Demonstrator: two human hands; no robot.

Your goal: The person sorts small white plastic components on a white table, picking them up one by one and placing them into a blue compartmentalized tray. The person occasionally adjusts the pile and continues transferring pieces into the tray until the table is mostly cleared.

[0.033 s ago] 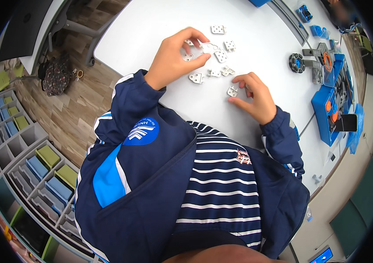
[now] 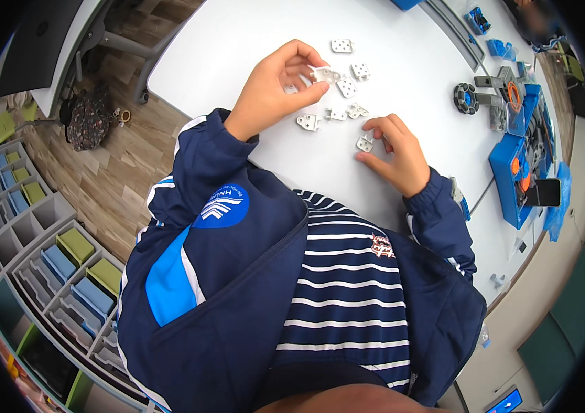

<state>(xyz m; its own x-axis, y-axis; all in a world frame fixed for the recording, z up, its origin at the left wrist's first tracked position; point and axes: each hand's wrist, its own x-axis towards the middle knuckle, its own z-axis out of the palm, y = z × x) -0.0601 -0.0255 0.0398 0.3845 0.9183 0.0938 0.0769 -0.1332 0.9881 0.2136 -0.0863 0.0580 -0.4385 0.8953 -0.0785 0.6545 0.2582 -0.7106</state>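
- The white tabletop (image 2: 223, 65) carries everything; its rounded left corner is well apart from the loose parts, and its near edge runs beneath the wearer's sleeves.
- A blue tray (image 2: 507, 206) with mixed parts stands toward the tabletop's right side, well apart from both hands.
- The left hand (image 2: 272, 84) has its grip clamped, thumb and index finger, on a white bracket (image 2: 327, 75), whose long axis seems to run roughly left to right, its free end toward the right hand.
- The right hand (image 2: 402, 157) is nearer the tabletop's near edge; its grip is apart, thumb and fingers either side of a small white block (image 2: 364, 143). Whether a fingertip touches it, I cannot tell.
- A black wheel (image 2: 466, 98) lies right of both hands, out of the way.
- Just right of the held bracket is a dotted plate (image 2: 347, 88); whether they touch is unclear. Two more plates, the far plate (image 2: 341, 46) and the upright-looking plate (image 2: 360, 71), lie farther from the near edge.
- In the gap between the hands sit two small connectors (image 2: 336, 115); a rounded piece (image 2: 308, 122) lies below the left thumb.
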